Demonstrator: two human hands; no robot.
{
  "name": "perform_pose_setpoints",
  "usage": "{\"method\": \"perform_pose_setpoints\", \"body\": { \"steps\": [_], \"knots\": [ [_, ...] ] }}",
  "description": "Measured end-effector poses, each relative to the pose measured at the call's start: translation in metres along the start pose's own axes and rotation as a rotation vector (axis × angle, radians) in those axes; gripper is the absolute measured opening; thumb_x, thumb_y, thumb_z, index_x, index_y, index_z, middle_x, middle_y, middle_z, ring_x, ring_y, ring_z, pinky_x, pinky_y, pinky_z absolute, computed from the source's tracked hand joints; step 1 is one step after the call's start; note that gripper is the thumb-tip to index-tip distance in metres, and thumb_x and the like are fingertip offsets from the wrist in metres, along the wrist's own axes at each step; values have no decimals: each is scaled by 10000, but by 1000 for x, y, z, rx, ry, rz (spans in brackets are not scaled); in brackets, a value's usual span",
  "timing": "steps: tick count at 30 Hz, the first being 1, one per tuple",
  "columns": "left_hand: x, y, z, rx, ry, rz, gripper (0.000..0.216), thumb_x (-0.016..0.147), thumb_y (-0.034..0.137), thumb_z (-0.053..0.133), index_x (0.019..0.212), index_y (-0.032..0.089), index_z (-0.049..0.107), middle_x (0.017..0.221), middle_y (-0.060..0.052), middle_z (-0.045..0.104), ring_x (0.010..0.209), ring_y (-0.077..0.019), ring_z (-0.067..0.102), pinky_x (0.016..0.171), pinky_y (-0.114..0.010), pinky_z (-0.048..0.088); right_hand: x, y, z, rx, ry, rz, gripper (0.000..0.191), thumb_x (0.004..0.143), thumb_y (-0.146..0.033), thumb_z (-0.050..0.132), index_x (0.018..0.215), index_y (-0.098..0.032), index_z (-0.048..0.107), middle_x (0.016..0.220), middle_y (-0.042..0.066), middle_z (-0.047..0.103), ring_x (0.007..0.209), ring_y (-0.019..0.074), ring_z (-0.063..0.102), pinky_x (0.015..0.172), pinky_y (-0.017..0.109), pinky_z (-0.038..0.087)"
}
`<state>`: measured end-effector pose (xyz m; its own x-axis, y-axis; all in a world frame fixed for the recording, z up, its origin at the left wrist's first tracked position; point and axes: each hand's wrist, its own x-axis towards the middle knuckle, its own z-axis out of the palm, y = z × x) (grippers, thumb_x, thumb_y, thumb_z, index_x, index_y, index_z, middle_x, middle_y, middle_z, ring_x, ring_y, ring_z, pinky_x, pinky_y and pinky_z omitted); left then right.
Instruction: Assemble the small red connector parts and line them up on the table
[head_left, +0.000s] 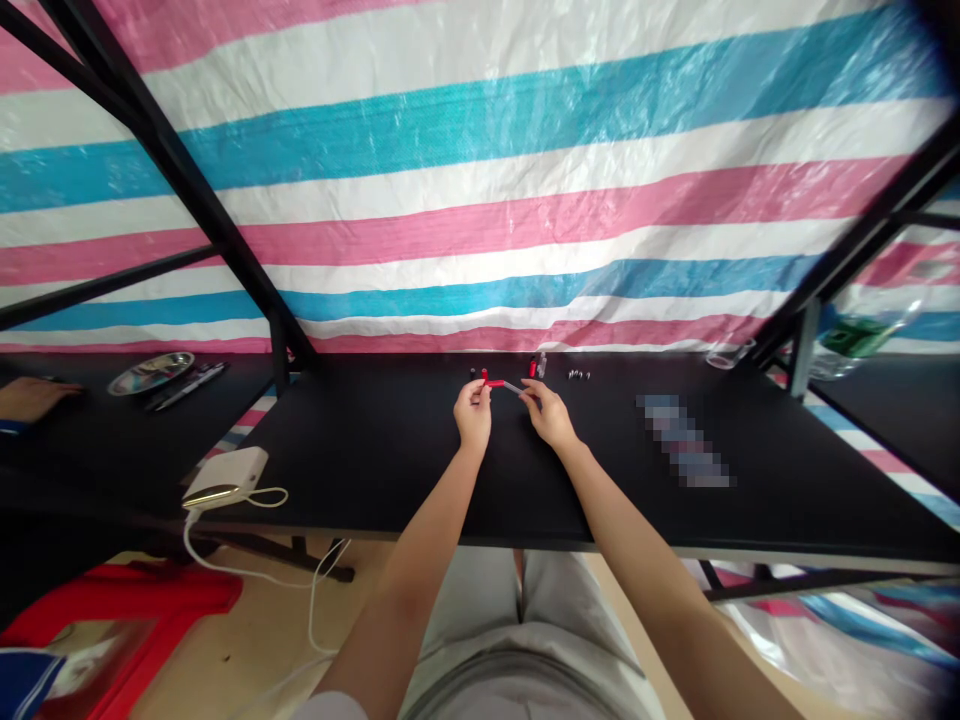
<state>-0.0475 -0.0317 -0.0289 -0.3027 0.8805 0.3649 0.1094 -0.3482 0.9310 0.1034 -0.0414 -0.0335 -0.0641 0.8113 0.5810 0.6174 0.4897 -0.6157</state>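
My left hand [474, 412] pinches the red section [495, 383] of a slim pen above the black table. Its clear barrel [513, 388] runs to the right, where the fingertips of my right hand [546, 410] close on its end. The red and clear parts meet end to end between my hands; whether they are joined, I cannot tell. Just behind my left fingers stand a small red piece [484, 374] and a small black piece [472, 373]. Beyond my right hand are red pieces [533, 367] and clear pieces [541, 364]. Several tiny shiny parts [579, 375] lie further right.
On the black table [360, 440] are a white power bank [232, 468] with a cable at left, a blurred patch [682, 440] and a clear cup [729, 352] at right. Another person's hand [37, 400] rests on the left table, near a metal plate [151, 372] and pens [187, 387].
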Motion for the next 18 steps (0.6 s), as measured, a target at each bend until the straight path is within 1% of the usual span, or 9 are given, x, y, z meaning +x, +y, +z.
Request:
{"method": "perform_pose_setpoints", "body": {
  "steps": [2,3,6,8,9,11,15,18],
  "knots": [
    [-1,1,1,-5,-25,-3,280,792,319,519,1016,161,577,895,-73,630,740,-126,606,662,-244,498,0,0,0,10,1,-9,299,862,-273,410,1137,-196,496,895,43,647,856,168,593,817,317,431],
    [-2,1,2,1,-62,0,296,792,304,520,1050,168,569,932,-79,624,751,-125,604,651,-235,495,0,0,1,12,0,-9,298,861,-272,413,1136,-196,496,892,40,648,856,168,593,815,317,431],
    [-6,1,4,40,-254,55,395,756,231,555,1149,203,528,1078,-98,580,810,-134,595,577,-200,475,0,-1,2,0,-10,5,306,857,-275,419,1143,-194,491,905,44,650,863,173,595,817,325,433],
    [-9,1,6,66,-348,115,487,727,181,566,1205,226,485,1139,-104,548,844,-145,587,526,-183,455,0,-1,2,-15,-20,22,316,853,-277,424,1150,-189,484,916,51,652,866,180,598,818,336,434],
    [-10,1,7,77,-363,143,519,721,163,561,1226,235,464,1154,-104,538,852,-146,583,514,-179,449,-1,-1,3,-20,-27,28,321,849,-279,429,1153,-188,481,917,54,653,867,184,599,818,341,435],
    [-11,1,6,103,-351,183,525,723,145,540,1232,243,456,1168,-104,523,849,-141,576,512,-180,446,-1,0,4,-23,-33,31,331,840,-283,443,1155,-187,479,914,54,656,867,185,601,820,346,436],
    [-9,2,5,148,-327,233,430,741,143,497,1163,226,518,1149,-104,519,830,-134,568,526,-188,451,-1,3,6,-31,-49,16,341,817,-274,472,1146,-190,495,900,45,658,827,171,606,807,329,447],
    [-9,5,4,167,-358,264,396,745,139,478,1125,228,547,1114,-91,536,825,-132,564,535,-190,453,0,6,6,-76,-93,18,311,796,-260,492,1096,-198,543,893,44,662,816,175,608,793,328,452]
  ]
}}
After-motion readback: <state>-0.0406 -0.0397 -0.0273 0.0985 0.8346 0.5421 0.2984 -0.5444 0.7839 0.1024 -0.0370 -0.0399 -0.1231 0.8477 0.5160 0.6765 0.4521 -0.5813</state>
